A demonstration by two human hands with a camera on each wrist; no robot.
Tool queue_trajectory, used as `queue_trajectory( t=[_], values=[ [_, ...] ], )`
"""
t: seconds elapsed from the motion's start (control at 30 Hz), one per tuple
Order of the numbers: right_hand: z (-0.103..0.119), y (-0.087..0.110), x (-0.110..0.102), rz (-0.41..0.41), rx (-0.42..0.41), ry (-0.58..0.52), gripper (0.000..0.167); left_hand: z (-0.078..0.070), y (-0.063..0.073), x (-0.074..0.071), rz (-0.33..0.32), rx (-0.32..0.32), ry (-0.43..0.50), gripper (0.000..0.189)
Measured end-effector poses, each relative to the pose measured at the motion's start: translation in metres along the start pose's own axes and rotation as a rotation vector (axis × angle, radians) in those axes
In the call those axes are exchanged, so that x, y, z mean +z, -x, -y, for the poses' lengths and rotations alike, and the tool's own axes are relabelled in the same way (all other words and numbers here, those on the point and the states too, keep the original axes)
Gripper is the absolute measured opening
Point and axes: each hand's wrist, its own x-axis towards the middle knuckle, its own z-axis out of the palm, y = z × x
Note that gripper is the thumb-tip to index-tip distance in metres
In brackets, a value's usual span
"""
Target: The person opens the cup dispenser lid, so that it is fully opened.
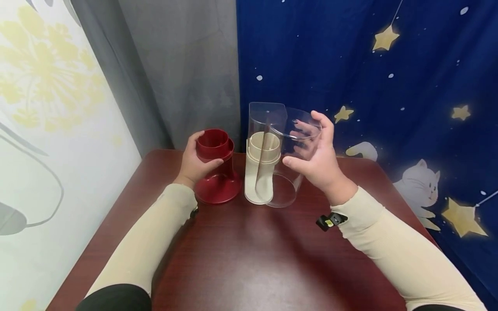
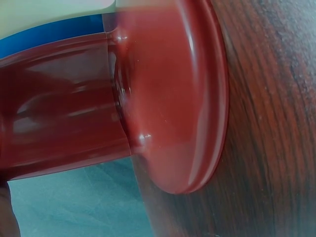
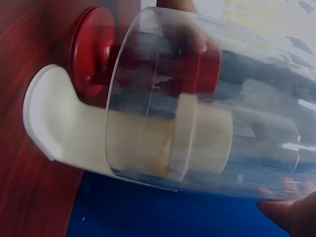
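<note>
Head view; clock directions taken from the middle of the tabletop, 12 being away from the person.

Left hand [image 1: 194, 163]: at 11 o'clock, grasping a red stand [image 1: 218, 190] just under its cup-shaped top. Thumb lies across the near side; the other fingers go round the outer side, mostly hidden. Grasp moderately wide, set by the cup's girth. Left wrist view: the broad foot of the red stand sits flat on the dark red-brown table [image 1: 249, 268].

Right hand [image 1: 320, 160]: at 1 o'clock, spread wide and grasping a clear container [image 1: 287, 183] near its upper rim. Thumb on the near side; fingers fanned along the far side, visible through the transparent wall. Whether the container's lower end touches the table: cannot tell.

Cream stand [image 3: 52, 118]: at 12 o'clock, upright on the table, between the red stand and the right hand. The clear container overlaps it in sight; contact between them not determinable.

Surroundings: grey curtain [image 1: 186, 65] at 11 o'clock, blue curtain [image 1: 311, 52] with stars and a cat at 1 o'clock, white panel [image 1: 50, 151] with yellow flowers at 10 o'clock. Both forearms wear cream sleeves [image 1: 151, 237].
</note>
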Motion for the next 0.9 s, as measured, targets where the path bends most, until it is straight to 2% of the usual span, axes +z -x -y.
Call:
queue_trajectory(
  t=[0.3,0.63,0.9],
  values=[
    [-0.017,0.015,-0.024,-0.083,0.001,0.043,0.114,0.002,0.0,0.001,0.006,-0.021,0.004,0.097],
    [-0.042,0.027,-0.042,-0.161,0.037,0.146,0.113,-0.002,0.002,0.0,0.014,-0.034,0.018,0.097],
    [-0.066,0.028,-0.052,-0.22,0.001,0.172,0.112,-0.002,0.002,0.001,0.006,-0.04,0.006,0.096]
  ],
)
